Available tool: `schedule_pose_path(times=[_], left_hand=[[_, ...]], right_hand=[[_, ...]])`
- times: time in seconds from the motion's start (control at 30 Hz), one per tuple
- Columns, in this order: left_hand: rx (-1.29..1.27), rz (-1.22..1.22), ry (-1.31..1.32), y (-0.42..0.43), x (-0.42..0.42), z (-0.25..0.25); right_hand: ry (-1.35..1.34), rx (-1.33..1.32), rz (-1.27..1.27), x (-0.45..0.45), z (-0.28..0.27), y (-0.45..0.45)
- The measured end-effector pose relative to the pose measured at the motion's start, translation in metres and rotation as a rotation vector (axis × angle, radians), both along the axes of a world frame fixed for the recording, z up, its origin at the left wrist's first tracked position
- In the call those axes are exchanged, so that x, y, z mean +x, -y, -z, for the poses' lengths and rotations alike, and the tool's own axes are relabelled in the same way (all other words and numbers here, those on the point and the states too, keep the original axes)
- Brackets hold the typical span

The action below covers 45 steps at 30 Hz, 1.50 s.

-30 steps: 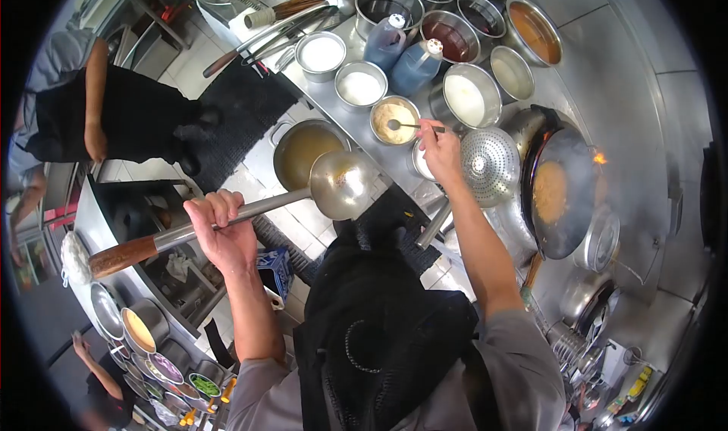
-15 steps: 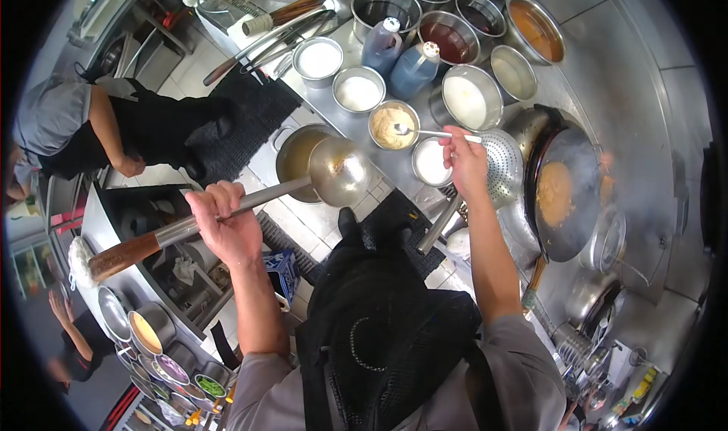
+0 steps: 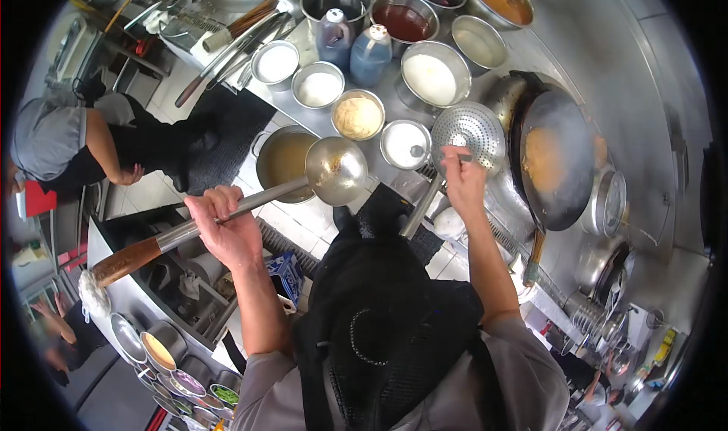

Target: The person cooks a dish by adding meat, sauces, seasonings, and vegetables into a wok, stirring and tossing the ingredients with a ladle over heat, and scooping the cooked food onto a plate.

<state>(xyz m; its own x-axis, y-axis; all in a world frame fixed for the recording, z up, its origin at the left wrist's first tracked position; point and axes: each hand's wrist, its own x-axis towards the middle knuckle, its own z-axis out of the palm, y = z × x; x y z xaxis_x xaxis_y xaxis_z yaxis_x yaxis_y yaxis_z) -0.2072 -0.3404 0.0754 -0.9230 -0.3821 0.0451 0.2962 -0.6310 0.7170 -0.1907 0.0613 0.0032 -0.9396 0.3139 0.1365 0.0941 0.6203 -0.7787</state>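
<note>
My left hand [image 3: 224, 222] is closed around the metal shaft of a large ladle [image 3: 265, 197], whose bowl hangs above a pot of brownish liquid [image 3: 277, 162]. Between the fingers of my right hand [image 3: 462, 175] is a small spoon [image 3: 416, 151], its bowl over a tin of white powder [image 3: 397, 142]. Just left of that tin stands a tin of pale yellow powder [image 3: 357, 115]. Behind my right hand lies a perforated strainer [image 3: 474, 128]. At the right a smoking wok [image 3: 569, 192] holds yellowish food [image 3: 540, 158].
Two squeeze bottles [image 3: 371, 56] stand among tins of sauces and powders. A co-worker in a grey shirt [image 3: 49, 139] is at the left. Below the co-worker, a counter [image 3: 129, 279] carries containers of ingredients. A wooden-handled brush [image 3: 535, 257] rests by the wok.
My right hand has moved the spoon from the yellow powder tin to the white powder tin. The view has shifted, and the co-worker at the left has bent further forward.
</note>
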Motion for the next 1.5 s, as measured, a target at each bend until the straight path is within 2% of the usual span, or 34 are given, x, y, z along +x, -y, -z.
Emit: schedule_pose_path(times=[0.07,0.13,0.2,0.23,0.3,0.4,0.67,0.87,0.93,1.13,1.2,1.23,1.3,1.33,1.4,1.5], left_hand=[[-0.021,0.000,0.002,-0.005,0.001,0.000],[-0.025,0.009,0.000,-0.009,0.001,-0.003],[-0.029,0.022,-0.004,-0.013,0.002,-0.006],[-0.024,0.025,-0.006,-0.014,0.002,-0.007],[-0.022,0.030,-0.007,-0.015,0.003,-0.009],[-0.033,0.028,-0.017,-0.019,0.004,-0.012],[-0.051,0.024,-0.019,-0.024,0.010,-0.015],[0.036,0.043,-0.012,-0.033,0.012,-0.010],[0.103,0.005,0.041,-0.042,0.012,-0.012],[0.216,-0.069,0.116,-0.021,0.021,-0.001],[0.224,-0.129,0.121,0.000,0.026,0.003],[0.213,-0.141,0.118,0.012,0.029,0.005],[0.175,-0.167,0.099,0.032,0.034,0.009],[0.176,-0.173,0.097,0.039,0.034,0.008],[0.137,-0.275,0.120,0.051,0.034,0.007],[0.132,-0.327,0.125,0.065,0.030,0.008]], right_hand=[[0.093,-0.279,0.041,0.004,0.013,0.002],[0.152,-0.347,0.057,0.008,0.010,0.004],[0.195,-0.538,0.100,0.013,0.018,0.001],[0.192,-0.541,0.103,0.016,0.023,-0.003],[0.095,-0.789,0.126,0.021,0.030,-0.013],[0.079,-0.936,0.184,0.027,0.027,-0.029],[0.012,-1.019,0.156,0.040,0.031,-0.048],[0.054,-1.112,0.053,0.035,0.005,-0.034],[0.034,-0.890,0.093,0.026,0.012,-0.030],[-0.011,-0.889,0.011,-0.048,0.008,0.031],[0.015,-0.724,-0.146,-0.084,0.014,0.065],[0.018,-0.724,-0.155,-0.102,0.018,0.083],[0.030,-0.424,-0.193,-0.136,0.026,0.116],[0.030,-0.424,-0.200,-0.152,0.037,0.124],[-0.199,-0.044,-0.332,-0.180,0.065,0.139],[-0.079,-0.162,-0.286,-0.189,0.076,0.153]])
